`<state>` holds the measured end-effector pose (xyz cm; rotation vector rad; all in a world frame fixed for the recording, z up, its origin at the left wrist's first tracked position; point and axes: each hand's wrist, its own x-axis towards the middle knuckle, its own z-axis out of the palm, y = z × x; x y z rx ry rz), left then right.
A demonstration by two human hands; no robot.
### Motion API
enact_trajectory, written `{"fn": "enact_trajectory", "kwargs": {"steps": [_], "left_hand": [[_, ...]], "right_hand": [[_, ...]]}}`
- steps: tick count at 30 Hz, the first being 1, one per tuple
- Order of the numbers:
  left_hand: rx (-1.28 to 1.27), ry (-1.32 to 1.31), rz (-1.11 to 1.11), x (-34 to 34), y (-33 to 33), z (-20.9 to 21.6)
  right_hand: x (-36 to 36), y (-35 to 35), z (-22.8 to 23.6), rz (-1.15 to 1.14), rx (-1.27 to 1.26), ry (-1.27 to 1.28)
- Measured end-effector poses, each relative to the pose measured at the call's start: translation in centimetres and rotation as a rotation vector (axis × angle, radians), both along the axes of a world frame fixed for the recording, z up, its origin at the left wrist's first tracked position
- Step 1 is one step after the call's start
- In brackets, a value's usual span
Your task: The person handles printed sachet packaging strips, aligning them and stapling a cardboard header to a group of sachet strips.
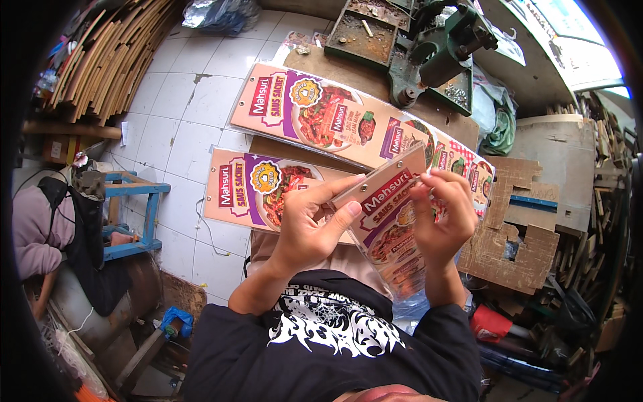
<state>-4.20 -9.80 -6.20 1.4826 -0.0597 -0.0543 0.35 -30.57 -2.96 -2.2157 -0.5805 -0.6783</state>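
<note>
My left hand (305,221) grips the left edge of a long, clear-covered printed display strip (392,218), thumb on its front and fingers behind. The strip is tilted up in front of my chest, its lower end near my lap; food pictures and a red label show on it. At its upper right edge my right hand (447,211) is closed in a pinch; whatever the fingertips hold is too small to make out. Two similar strips lie beyond my hands: an upper display strip (268,120) and a lower display strip (228,201), partly covered by my left hand. Small metal eyelets show at their corners.
A green hand press (435,60) stands at the far edge, with a metal parts tray (365,37) beside it. Cut brown board (512,228) lies at right. Stacked wooden strips (117,60) fill the far left. A blue frame (137,194) and a person's sleeve (43,224) are at left.
</note>
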Motion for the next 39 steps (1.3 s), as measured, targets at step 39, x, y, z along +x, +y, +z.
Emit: {"fn": "enact_trajectory", "kwargs": {"steps": [39], "left_hand": [[-0.495, 0.062, 0.076, 1.7, 1.2, -2.5]], "right_hand": [[0.5, -4.4, -4.2, 0.210, 0.756, 0.790]]}}
